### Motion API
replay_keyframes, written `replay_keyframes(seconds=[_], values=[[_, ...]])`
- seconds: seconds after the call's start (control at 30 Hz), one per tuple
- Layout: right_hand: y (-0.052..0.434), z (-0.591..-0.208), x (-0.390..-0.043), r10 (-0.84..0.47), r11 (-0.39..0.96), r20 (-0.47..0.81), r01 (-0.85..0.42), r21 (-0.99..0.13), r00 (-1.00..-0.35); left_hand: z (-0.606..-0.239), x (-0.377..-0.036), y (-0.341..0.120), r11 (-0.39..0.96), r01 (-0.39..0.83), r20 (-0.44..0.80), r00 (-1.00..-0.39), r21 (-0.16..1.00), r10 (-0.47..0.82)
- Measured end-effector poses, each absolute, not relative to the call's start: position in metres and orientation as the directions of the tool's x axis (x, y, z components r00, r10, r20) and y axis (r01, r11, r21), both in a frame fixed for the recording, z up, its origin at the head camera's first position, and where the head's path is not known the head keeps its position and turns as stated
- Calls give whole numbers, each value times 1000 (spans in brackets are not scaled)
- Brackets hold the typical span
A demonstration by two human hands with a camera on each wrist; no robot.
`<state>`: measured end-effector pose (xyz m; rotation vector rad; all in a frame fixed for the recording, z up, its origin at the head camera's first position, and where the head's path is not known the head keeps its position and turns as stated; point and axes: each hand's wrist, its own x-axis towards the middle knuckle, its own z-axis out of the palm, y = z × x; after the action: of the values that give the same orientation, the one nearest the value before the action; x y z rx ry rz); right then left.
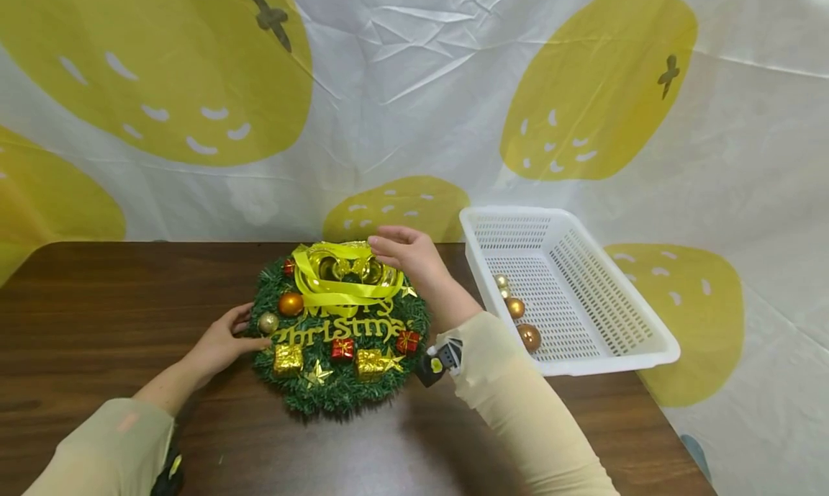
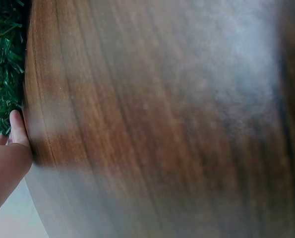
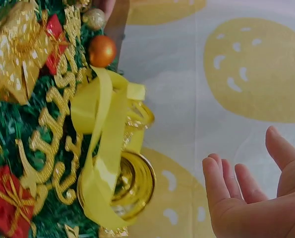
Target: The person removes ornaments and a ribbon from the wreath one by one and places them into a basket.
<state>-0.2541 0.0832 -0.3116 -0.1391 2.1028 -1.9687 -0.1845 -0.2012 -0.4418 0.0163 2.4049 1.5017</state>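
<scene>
While my left hand [image 1: 220, 343] rests relaxed fingers on the wreath [image 1: 340, 327] rim, my right hand [image 1: 409, 255] hovers unclenched, holding nothing, beside the yellow ribbon [image 1: 337, 280]. If my right fingers snag that loose loop, I judge the wreath could skid across the surface [image 1: 97, 301].

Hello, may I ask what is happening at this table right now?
A person is handling a Christmas wreath that lies flat on a dark wooden table. The left hand touches the wreath's left edge, near a small gold bauble. The right hand is open at the top of the wreath, beside the yellow ribbon bow and gold bells; whether it touches them is unclear. To the right stands a white plastic basket with a few gold baubles inside.
</scene>
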Motion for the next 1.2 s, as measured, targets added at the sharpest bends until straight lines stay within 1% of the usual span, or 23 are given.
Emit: replay_keyframes(seconds=[0.2,0.43,0.83,1.2], values=[[69,-322,-251,-272,75,-127,110,-991,-954,-442,-184,-202,450,-150,-249,-954,880,168],[53,-330,-249,-281,148,-167,129,-981,-945,-442,-184,-203,447,-150,-246,-955,882,166],[29,-348,-249,-309,133,-194,159,-978,-931,-446,-185,-201,437,-151,-244,-956,886,163],[9,-362,-247,-306,175,-225,178,-968,-925,-441,-183,-202,430,-163,-246,-959,888,144]])
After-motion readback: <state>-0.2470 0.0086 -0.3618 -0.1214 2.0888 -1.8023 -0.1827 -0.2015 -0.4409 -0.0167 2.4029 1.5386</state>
